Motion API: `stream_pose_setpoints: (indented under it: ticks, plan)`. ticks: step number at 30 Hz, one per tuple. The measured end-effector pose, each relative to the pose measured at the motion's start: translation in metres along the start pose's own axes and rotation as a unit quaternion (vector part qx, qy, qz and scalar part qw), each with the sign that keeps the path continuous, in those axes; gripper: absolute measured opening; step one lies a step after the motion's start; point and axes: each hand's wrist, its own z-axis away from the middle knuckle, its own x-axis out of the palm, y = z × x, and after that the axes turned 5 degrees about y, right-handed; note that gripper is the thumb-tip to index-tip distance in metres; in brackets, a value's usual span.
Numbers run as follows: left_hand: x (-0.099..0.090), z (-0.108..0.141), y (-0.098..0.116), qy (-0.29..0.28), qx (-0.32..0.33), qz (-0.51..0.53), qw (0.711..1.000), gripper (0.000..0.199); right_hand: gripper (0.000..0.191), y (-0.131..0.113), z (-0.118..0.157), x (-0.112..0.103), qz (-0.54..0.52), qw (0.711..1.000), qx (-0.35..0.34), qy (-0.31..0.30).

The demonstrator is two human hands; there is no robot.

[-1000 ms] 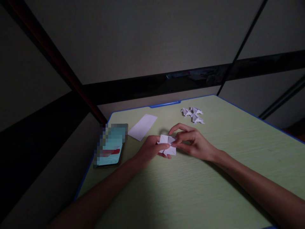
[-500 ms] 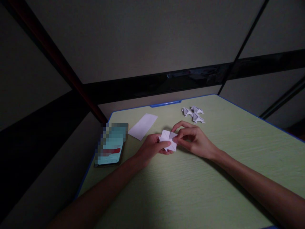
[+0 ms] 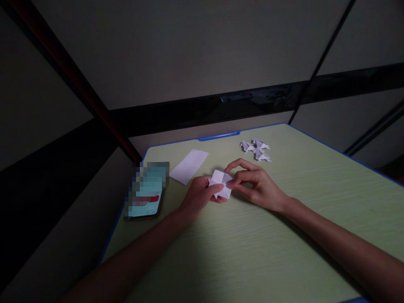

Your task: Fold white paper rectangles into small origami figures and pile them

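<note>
A small folded white paper [image 3: 225, 192] with creases and pointed corners is held just above the green table. My left hand [image 3: 200, 194] grips it from the left, thumb on top and fingers underneath. On its right edge, the thumb and fingers of my right hand [image 3: 255, 185] pinch a flap, while the index finger arches over the upper right corner. The right fingertips partly cover that edge. Behind my right hand, three folded white paper figures [image 3: 261, 155] sit close together on the table.
A flat white paper sheet [image 3: 189, 166] lies left of and behind my left hand. A phone [image 3: 147, 202] with a lit, partly pixelated screen rests at the left table edge. The green table [image 3: 240, 252] has a blue rim and meets a panelled wall.
The folded paper and both hands have shifted very slightly to the left. The grip of both hands on it looks much the same.
</note>
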Motion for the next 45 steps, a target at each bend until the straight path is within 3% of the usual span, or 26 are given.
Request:
stream_pose_setpoints:
  ticks: [5,12,16,30,33,36,39,45]
  plan:
    - [0.001,0.0,0.001,0.014,-0.024,0.009,1.0,0.011,0.015,0.002,0.0,-0.003,-0.006,0.998,-0.054,-0.043]
    - [-0.007,-0.005,0.0,-0.051,-0.06,0.062,0.995,0.016,0.015,0.003,0.0,-0.006,-0.014,0.996,-0.071,-0.06]
    - [-0.01,-0.006,0.0,-0.071,-0.056,0.043,0.995,0.018,0.015,0.002,0.0,-0.006,-0.009,0.996,-0.073,-0.056]
    - [-0.006,-0.003,-0.001,-0.037,-0.038,0.02,0.998,0.018,0.013,0.005,0.003,-0.002,-0.013,0.996,-0.072,-0.044]
    - [-0.005,-0.003,-0.002,-0.007,-0.018,0.019,1.0,0.017,0.008,0.003,0.002,-0.001,-0.021,0.999,-0.031,-0.002]
    - [-0.004,-0.002,-0.004,0.02,0.011,0.015,1.0,0.016,0.006,0.0,-0.001,0.002,-0.073,0.993,0.08,0.04]
    - [-0.002,-0.001,-0.004,0.037,0.046,-0.004,0.998,0.015,0.013,-0.002,-0.003,0.005,-0.126,0.974,0.184,0.042]
    - [-0.001,-0.001,-0.005,0.038,0.048,0.011,0.998,0.019,0.022,0.003,-0.003,0.014,-0.205,0.942,0.26,0.048]
